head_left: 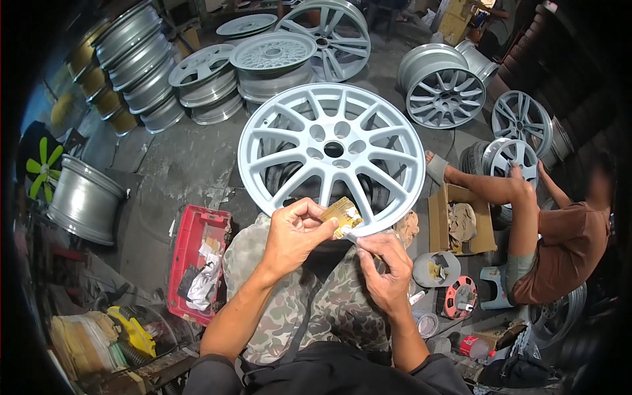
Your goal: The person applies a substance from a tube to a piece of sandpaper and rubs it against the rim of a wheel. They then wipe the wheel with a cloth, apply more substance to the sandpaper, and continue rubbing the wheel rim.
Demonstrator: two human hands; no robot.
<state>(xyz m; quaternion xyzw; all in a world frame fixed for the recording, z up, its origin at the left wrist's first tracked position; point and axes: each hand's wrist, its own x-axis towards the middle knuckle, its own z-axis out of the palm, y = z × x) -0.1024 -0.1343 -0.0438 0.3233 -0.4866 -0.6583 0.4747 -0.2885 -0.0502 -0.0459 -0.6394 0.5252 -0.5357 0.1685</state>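
Observation:
A white multi-spoke wheel rim (334, 150) lies face up in front of my knees. Over its near edge, my left hand (296, 234) pinches a small yellow-gold piece (342, 216) with white patches, like a packet or worn sandpaper. My right hand (386, 263) is just to the right of that piece, thumb and fingertips pressed together near its lower corner. Whatever those right fingertips hold is too small to make out. Both hands are above my camouflage trousers (342, 309).
A red bin (181, 263) with papers stands at left. At right are a cardboard box (487, 227), a grey bowl (421, 271), a red reel (454, 299) and a seated person (566, 243). Stacked rims (141, 66) and a large rim (446, 99) stand farther back.

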